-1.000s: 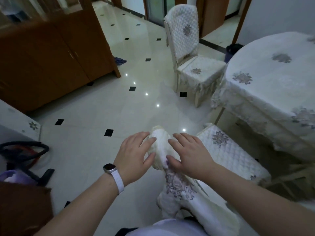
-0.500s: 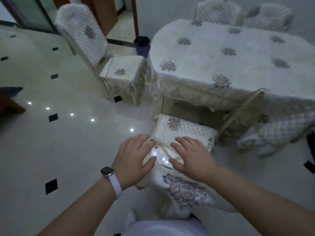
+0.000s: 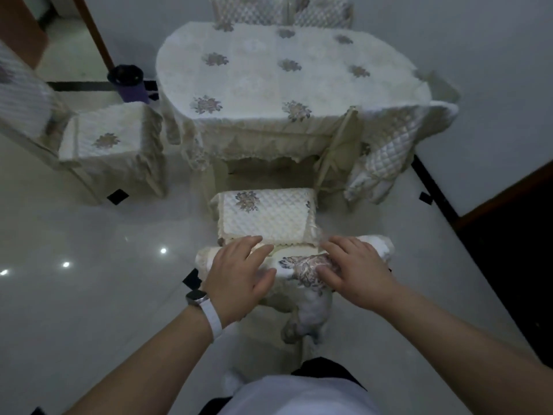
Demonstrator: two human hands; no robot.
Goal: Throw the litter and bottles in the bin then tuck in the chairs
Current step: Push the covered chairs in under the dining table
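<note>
A chair with a quilted cream cover [image 3: 269, 215] stands in front of me, its seat facing the oval covered table [image 3: 269, 85]. My left hand [image 3: 239, 277] and my right hand [image 3: 356, 271] both grip the top of its backrest, fingers curled over the cloth. The seat's front edge sits just short of the tablecloth fringe. A purple bin [image 3: 128, 83] stands on the floor at the table's far left corner. The table top is bare of litter and bottles.
A second covered chair [image 3: 104, 142] stands pulled out at the left of the table. A third chair [image 3: 386, 151] leans tucked at the table's right end, and two more [image 3: 281, 10] sit at the far side. A dark wooden door edge [image 3: 508, 235] lies right.
My view swung right until the table is straight ahead. The chair in my hands turned with it, so its seat now faces the table. My hands spread wider along the backrest.
</note>
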